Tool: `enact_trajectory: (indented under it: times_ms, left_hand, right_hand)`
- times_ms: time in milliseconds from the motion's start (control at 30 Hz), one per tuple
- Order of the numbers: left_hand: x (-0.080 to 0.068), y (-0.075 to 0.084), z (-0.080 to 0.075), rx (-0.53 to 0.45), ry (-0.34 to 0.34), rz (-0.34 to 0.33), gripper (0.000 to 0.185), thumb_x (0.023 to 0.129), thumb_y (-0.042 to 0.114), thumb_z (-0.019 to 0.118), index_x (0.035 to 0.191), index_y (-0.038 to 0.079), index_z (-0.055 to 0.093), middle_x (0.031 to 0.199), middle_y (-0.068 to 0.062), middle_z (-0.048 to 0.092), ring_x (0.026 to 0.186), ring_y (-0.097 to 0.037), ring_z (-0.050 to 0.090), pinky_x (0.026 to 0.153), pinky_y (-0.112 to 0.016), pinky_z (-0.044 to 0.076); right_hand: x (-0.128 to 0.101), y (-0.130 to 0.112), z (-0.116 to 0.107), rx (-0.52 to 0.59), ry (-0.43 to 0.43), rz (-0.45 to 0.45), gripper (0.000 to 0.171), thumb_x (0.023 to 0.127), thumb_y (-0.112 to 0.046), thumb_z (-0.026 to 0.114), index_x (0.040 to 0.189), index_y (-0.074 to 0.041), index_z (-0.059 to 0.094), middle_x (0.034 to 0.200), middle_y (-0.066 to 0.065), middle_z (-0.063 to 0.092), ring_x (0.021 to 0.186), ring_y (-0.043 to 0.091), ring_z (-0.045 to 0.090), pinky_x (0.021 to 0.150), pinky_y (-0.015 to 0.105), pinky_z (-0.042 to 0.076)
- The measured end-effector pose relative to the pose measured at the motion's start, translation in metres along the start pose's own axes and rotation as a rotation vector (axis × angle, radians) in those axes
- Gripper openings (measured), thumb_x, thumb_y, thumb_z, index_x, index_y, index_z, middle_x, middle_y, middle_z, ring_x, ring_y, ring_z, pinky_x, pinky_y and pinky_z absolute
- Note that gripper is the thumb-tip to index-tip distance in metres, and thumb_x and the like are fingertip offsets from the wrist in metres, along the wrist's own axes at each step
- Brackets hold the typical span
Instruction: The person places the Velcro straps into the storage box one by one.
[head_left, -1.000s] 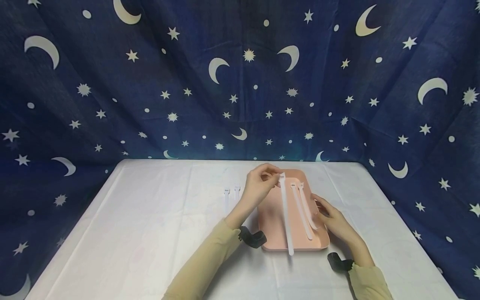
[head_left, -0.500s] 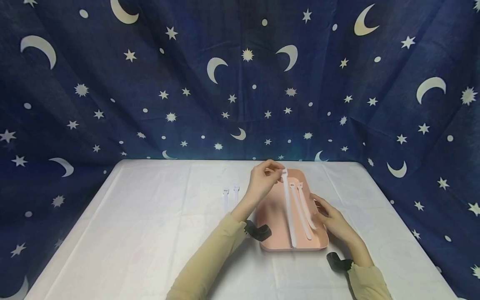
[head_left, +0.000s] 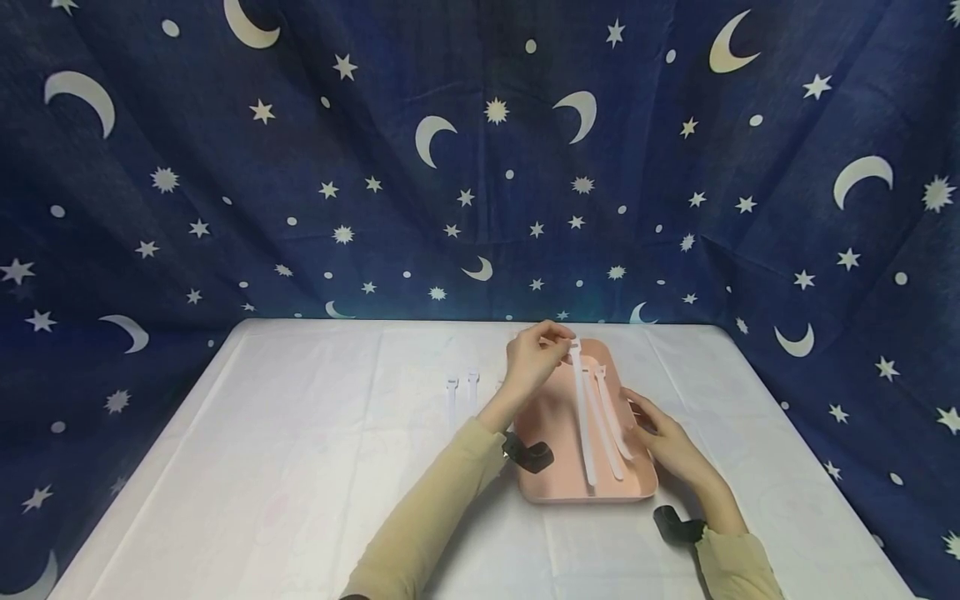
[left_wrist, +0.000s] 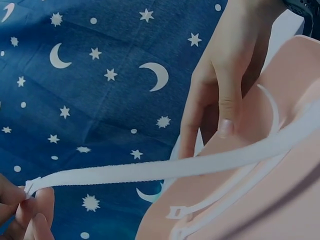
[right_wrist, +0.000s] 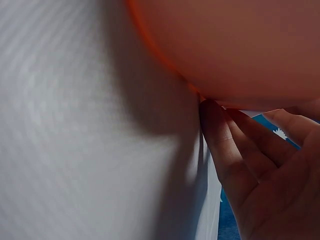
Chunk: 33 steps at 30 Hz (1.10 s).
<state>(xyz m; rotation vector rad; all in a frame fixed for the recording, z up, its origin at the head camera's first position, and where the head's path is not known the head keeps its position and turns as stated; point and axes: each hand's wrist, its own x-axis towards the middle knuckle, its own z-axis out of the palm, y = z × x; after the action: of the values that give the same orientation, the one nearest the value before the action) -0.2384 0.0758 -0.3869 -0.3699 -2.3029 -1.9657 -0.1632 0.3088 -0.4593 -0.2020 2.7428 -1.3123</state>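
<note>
My left hand [head_left: 534, 360] pinches the slotted head of a white cable tie strap [head_left: 583, 425] between thumb and fingers. The strap stretches toward me over the pink tray [head_left: 551, 417], its tail near the tray's front end. Two more white straps [head_left: 616, 421] lie lengthwise inside the tray; the held one partly overlaps them. At the tray's right side, my right hand [head_left: 666, 440] holds the rim, with the thumb [left_wrist: 227, 117] over the edge and the fingers [right_wrist: 220, 140] against the outer wall.
Left of the tray, two white straps [head_left: 452, 400] lie on the white-covered table [head_left: 300, 467], partly hidden behind the left forearm. A dark blue curtain [head_left: 375, 208] with moons and stars hangs behind the table. Dark camera bands [head_left: 528, 454] sit on both wrists.
My left hand has moved right and slightly away from me, carrying the strap; its tail has come from beyond the tray's front edge to over the tray. The right hand stays put.
</note>
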Motion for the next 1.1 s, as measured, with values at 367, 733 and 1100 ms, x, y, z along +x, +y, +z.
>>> enact_trajectory:
  times_ms: [367,733,1100]
  left_hand:
    - [0.003,-0.009,0.007,-0.045,-0.031,-0.052,0.014,0.090,0.005,0.057,0.096,0.003,0.069,0.082,-0.012,0.067,0.065,-0.019,0.069,0.056,-0.015,0.047]
    - [0.009,-0.025,0.018,-0.032,-0.039,-0.109,0.013,0.091,0.005,0.058,0.097,0.002,0.069,0.081,-0.012,0.067,0.066,-0.019,0.069,0.054,-0.016,0.046]
    - [0.017,-0.038,0.029,0.038,-0.053,-0.174,0.014,0.090,0.004,0.057,0.098,-0.001,0.068,0.086,-0.014,0.067,0.081,-0.033,0.071,0.059,-0.022,0.054]
  right_hand:
    - [0.000,0.000,0.000,0.001,-0.002,0.002,0.059,0.098,-0.015,0.052,0.151,-0.010,0.028,0.144,0.030,0.040,0.132,0.050,0.040,0.107,0.061,0.034]
    - [0.000,0.000,0.000,0.005,-0.003,0.009,0.060,0.097,-0.016,0.052,0.151,-0.010,0.027,0.145,0.029,0.039,0.133,0.051,0.039,0.107,0.061,0.034]
    - [-0.001,0.001,0.000,0.022,-0.007,0.010,0.060,0.097,-0.016,0.051,0.152,-0.011,0.026,0.145,0.029,0.039,0.133,0.051,0.038,0.107,0.061,0.033]
